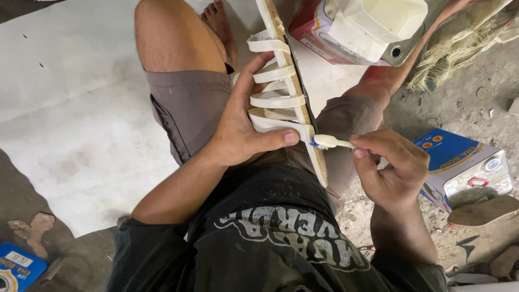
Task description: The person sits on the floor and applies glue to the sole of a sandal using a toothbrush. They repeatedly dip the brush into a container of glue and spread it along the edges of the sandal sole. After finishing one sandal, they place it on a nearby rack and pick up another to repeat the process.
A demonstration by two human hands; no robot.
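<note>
Fingers (254,81) clasp strappy cream sandal (286,92); right hand (392,167) seemingly brushes glue.

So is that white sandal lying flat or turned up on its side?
On its side. The left hand grips the white sandal with the sole's thin edge facing the camera and straps sticking out leftward, while the right hand touches a toothbrush to that edge.

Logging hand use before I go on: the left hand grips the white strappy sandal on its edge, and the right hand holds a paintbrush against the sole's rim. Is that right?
Not quite. In the head view the right hand holds a white toothbrush, not a paintbrush, with its head against the sole's rim. The left hand does grip the white strappy sandal on its edge.
</note>
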